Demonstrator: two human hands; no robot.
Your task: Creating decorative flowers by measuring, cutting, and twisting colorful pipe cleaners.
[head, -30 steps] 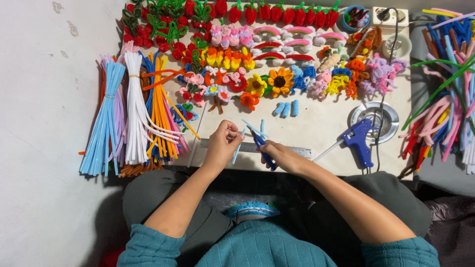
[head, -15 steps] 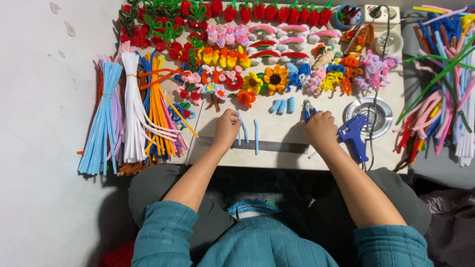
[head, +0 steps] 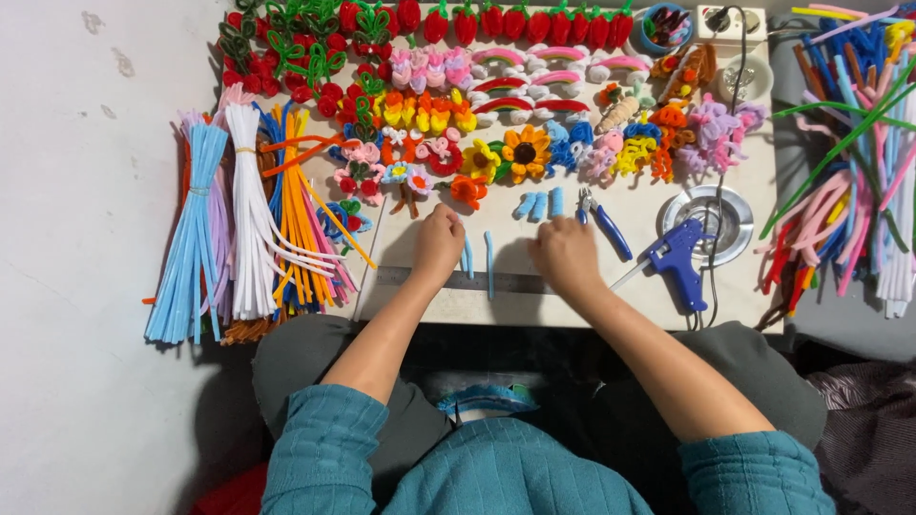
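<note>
White tabletop (head: 658, 305) serves as the work surface; a pale floor lies to its left. Finished pipe-cleaner flowers (head: 496, 143) sit in rows along the far half, which keeps the near edge free for handling. Bundled stems (head: 248, 229) lie at the left edge, grouped by colour. A steel ruler (head: 506, 282) lies flat along the near edge.

Left hand (head: 439, 243) rests knuckles-up, fingers curled onto short blue pieces (head: 468, 257) just above the ruler; whether it grips them cannot be told. A further blue strip (head: 489, 265) lies across the ruler between the hands. Right hand (head: 565, 256) rests curled beside it, holding nothing visible. Pliers (head: 603, 221) lie just beyond the right hand, and the glue gun (head: 677, 262) farther right, both within its reach.
</note>
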